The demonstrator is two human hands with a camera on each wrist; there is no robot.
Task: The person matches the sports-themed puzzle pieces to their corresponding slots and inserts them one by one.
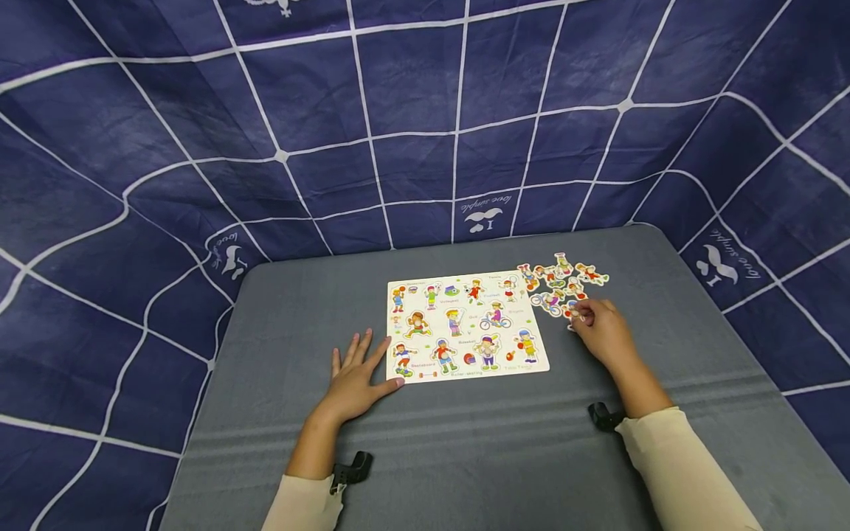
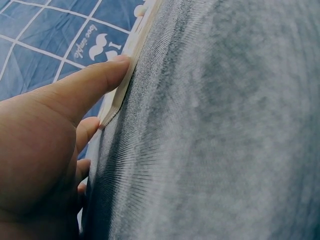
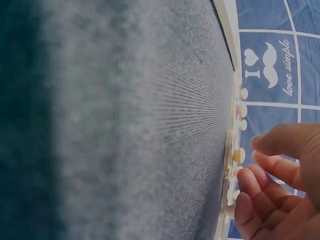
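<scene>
A white puzzle board (image 1: pixel 468 328) printed with sports figures lies flat on the grey table (image 1: pixel 465 450). My left hand (image 1: pixel 355 376) rests flat and spread on the table, and its thumb (image 2: pixel 90 85) touches the board's near left edge (image 2: pixel 122 92). Several loose knobbed puzzle pieces (image 1: pixel 558 284) lie in a cluster just right of the board. My right hand (image 1: pixel 600 328) reaches into the near side of that cluster. Its curled thumb and fingers (image 3: pixel 270 170) close on one puzzle piece (image 1: pixel 575 313) by its knob (image 3: pixel 239 155).
A dark blue cloth (image 1: pixel 425 125) with a white grid pattern hangs behind and on both sides of the table. Bare grey table (image 2: pixel 225 130) lies in front of the board and to its left. Black wrist camera mounts (image 1: pixel 352 468) sit at both sleeves.
</scene>
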